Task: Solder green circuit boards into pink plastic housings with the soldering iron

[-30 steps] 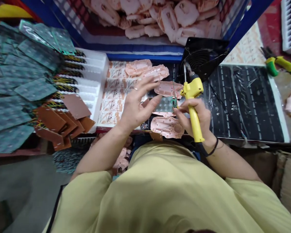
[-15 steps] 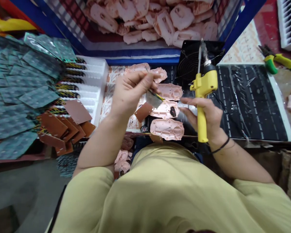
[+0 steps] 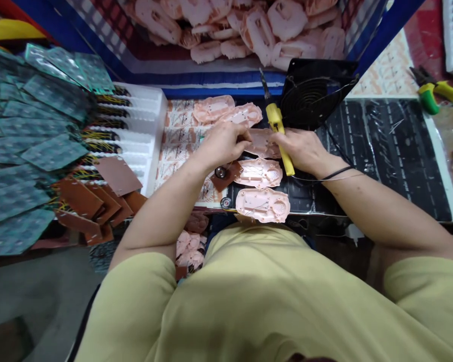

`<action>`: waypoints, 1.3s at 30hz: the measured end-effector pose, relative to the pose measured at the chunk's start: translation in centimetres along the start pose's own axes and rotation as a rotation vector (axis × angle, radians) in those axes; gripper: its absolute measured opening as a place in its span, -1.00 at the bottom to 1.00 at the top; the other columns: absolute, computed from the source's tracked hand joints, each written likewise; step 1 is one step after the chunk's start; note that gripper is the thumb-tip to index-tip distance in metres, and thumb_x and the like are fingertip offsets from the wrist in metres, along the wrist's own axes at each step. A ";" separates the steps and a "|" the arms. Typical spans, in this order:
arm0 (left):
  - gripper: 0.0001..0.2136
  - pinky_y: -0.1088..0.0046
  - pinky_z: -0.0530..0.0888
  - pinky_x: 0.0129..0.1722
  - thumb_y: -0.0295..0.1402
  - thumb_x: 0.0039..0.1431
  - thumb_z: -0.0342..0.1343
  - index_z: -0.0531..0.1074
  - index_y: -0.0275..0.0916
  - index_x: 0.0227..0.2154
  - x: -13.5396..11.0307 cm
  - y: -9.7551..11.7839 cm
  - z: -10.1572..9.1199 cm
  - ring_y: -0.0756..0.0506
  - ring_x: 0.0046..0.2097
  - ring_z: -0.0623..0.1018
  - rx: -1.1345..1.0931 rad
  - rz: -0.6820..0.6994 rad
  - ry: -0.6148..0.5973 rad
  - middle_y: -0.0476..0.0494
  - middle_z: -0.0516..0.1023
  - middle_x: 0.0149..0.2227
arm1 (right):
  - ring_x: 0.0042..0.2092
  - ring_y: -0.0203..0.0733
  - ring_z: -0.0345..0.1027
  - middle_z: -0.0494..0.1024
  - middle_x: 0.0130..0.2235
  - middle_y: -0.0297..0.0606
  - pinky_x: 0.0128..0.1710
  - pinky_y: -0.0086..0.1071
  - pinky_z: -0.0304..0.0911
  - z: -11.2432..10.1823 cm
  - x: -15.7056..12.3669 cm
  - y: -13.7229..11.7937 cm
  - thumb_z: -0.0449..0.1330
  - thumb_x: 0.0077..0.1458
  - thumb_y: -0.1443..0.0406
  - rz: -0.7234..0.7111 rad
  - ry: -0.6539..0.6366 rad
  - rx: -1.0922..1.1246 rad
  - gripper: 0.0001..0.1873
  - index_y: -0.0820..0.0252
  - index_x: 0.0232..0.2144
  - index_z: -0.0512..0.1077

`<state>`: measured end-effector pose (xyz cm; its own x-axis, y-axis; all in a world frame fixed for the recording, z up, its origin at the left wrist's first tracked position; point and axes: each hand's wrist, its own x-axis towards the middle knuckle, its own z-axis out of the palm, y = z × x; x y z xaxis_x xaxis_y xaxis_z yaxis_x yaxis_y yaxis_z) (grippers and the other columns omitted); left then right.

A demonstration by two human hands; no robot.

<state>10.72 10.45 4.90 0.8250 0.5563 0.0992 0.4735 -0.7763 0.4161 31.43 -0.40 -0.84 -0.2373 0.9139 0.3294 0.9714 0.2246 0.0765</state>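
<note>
At the near edge of the table (image 3: 385,156), a nearest pink shell (image 3: 262,205), hollow side up; to its left, a small round part (image 3: 226,202); just beyond, a middle pink shell (image 3: 259,173), with a brown board (image 3: 231,173) at its left end, touching or merely beside, impossible to say; likely light, stiff moulded plastic, thin enough to crack under a hard squeeze; best lifted by the outer rim; farther, a third pink shell (image 3: 261,143), partly hidden between both hands; at left, the left hand (image 3: 224,143), fingers curled and bunched, no telling whether pinching anything; at right, the right hand (image 3: 305,151), grasping the handle of a yellow soldering tool (image 3: 275,118), tilted, dark tip pointing far and slightly left; probably light and hard, tip best treated as hot, so to be held by the yellow grip alone; beyond, a black fan (image 3: 305,95), then a blue crate (image 3: 196,76) of heaped pink shells (image 3: 258,37).
</note>
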 end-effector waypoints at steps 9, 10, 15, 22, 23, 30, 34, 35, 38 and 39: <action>-0.75 0.32 0.43 -0.02 -0.44 0.08 0.11 0.63 -0.26 -0.21 3.1 0.9 1.4 -0.19 -0.08 0.57 0.117 -0.033 -0.110 -0.19 0.64 -0.19 | -0.46 -0.28 0.49 0.59 -0.47 -0.38 -0.38 -0.44 0.39 -6.5 -5.5 -1.6 0.14 0.29 0.06 0.027 0.479 0.096 -0.65 0.05 0.00 0.49; -0.74 0.32 0.43 -0.03 -0.45 0.08 0.11 0.63 -0.27 -0.19 3.3 0.9 1.6 -0.20 -0.07 0.57 0.134 -0.037 -0.119 -0.20 0.64 -0.17 | -0.47 -0.27 0.49 0.59 -0.48 -0.37 -0.40 -0.44 0.39 -7.1 -6.4 -1.6 0.13 0.28 0.00 0.040 0.529 0.053 -0.54 0.07 0.10 0.43; -0.70 0.31 0.43 0.00 -0.41 0.12 0.08 0.62 -0.29 -0.14 3.8 1.0 2.3 -0.22 -0.03 0.57 0.184 -0.073 -0.143 -0.25 0.64 -0.12 | -0.33 -0.11 0.55 0.64 -0.26 -0.15 -0.38 -0.33 0.43 -7.1 -9.6 -1.1 0.15 0.21 -0.10 0.197 0.732 0.029 -0.35 0.19 0.17 0.39; -0.72 0.29 0.44 -0.01 -0.39 0.10 0.07 0.64 -0.27 -0.21 4.0 0.9 2.7 -0.22 -0.08 0.58 0.215 -0.042 -0.129 -0.23 0.65 -0.18 | -0.37 -0.21 0.55 0.65 -0.24 -0.28 -0.39 -0.35 0.50 -4.2 -9.2 -1.2 0.36 0.06 0.13 0.262 0.609 0.356 -0.66 0.11 -0.13 0.52; -0.73 0.28 0.44 -0.02 -0.39 0.09 0.07 0.64 -0.27 -0.22 4.0 0.9 2.7 -0.23 -0.08 0.58 0.214 -0.041 -0.126 -0.24 0.65 -0.19 | -0.39 -0.21 0.55 0.65 -0.27 -0.28 -0.40 -0.36 0.49 -3.9 -9.0 -1.1 0.38 0.04 0.14 0.249 0.620 0.378 -0.70 0.12 -0.19 0.52; -0.76 0.24 0.43 -0.01 -0.38 0.05 0.09 0.63 -0.28 -0.28 4.2 0.8 2.8 -0.25 -0.11 0.58 0.182 -0.032 -0.123 -0.25 0.65 -0.25 | -0.37 -0.16 0.55 0.63 -0.37 -0.33 -0.41 -0.29 0.50 -3.3 -8.5 -0.2 0.40 0.02 0.12 0.251 0.537 0.472 -0.79 0.03 -0.39 0.48; -0.77 0.21 0.43 0.00 -0.38 0.03 0.12 0.63 -0.29 -0.29 4.2 1.1 2.7 -0.28 -0.09 0.57 0.177 -0.046 -0.135 -0.27 0.64 -0.25 | -0.38 -0.17 0.55 0.63 -0.36 -0.33 -0.42 -0.31 0.48 -3.8 -8.1 0.1 0.42 0.02 0.19 0.127 0.524 0.509 -0.80 0.04 -0.35 0.47; -0.77 0.21 0.43 0.00 -0.38 0.03 0.12 0.63 -0.29 -0.29 4.2 1.2 2.6 -0.28 -0.09 0.57 0.177 -0.049 -0.138 -0.27 0.64 -0.24 | -0.38 -0.18 0.54 0.63 -0.36 -0.33 -0.43 -0.31 0.47 -4.0 -8.1 0.2 0.42 0.02 0.21 0.094 0.520 0.518 -0.81 0.05 -0.34 0.48; -0.75 0.21 0.42 0.01 -0.41 0.04 0.10 0.63 -0.29 -0.26 4.2 1.4 2.5 -0.28 -0.08 0.56 0.186 -0.064 -0.148 -0.27 0.64 -0.21 | -0.39 -0.17 0.54 0.63 -0.36 -0.31 -0.45 -0.31 0.46 -4.5 -8.2 0.5 0.42 0.00 0.27 0.066 0.570 0.542 -0.80 0.06 -0.31 0.49; -0.75 0.22 0.42 0.01 -0.41 0.04 0.10 0.63 -0.30 -0.25 4.2 1.5 2.5 -0.28 -0.08 0.56 0.189 -0.067 -0.151 -0.28 0.63 -0.21 | -0.38 -0.16 0.54 0.63 -0.35 -0.30 -0.45 -0.30 0.46 -4.6 -8.4 0.6 0.43 -0.01 0.28 0.092 0.605 0.544 -0.79 0.06 -0.30 0.50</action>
<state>15.67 10.91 3.65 0.8197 0.5690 -0.0651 0.5664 -0.7886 0.2395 34.04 -9.52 0.76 0.0378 0.6307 0.7751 0.8120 0.4327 -0.3917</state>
